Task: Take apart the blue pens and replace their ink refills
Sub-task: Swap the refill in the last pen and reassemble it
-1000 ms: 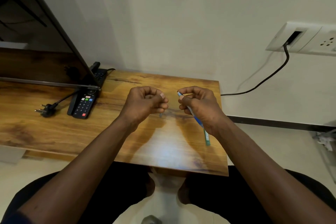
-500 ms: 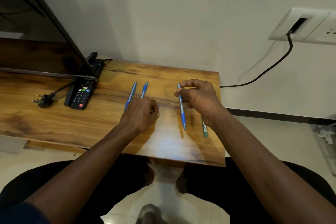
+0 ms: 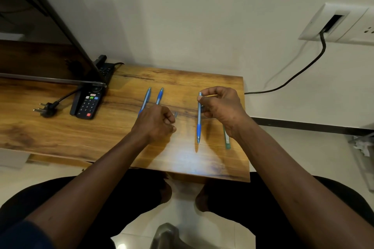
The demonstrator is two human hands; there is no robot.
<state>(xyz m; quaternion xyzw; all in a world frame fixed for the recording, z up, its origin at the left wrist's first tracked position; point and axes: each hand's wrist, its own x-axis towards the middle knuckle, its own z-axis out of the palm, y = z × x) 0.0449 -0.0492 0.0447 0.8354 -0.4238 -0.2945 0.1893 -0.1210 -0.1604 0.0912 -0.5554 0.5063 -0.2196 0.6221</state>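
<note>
Moving apart since a second ago, my hands are now working separately over the table (image 3: pixel 81 137). Nearest, a green pen (image 3: pixel 227 139) is lying beside my right wrist. My right hand (image 3: pixel 222 107) is pinching a blue pen (image 3: pixel 199 125) by its top, tip hanging down. My left hand (image 3: pixel 155 123) is staying curled low; whether it is holding anything, I cannot tell. Beyond it, two pens (image 3: pixel 146 97) are lying side by side.
</note>
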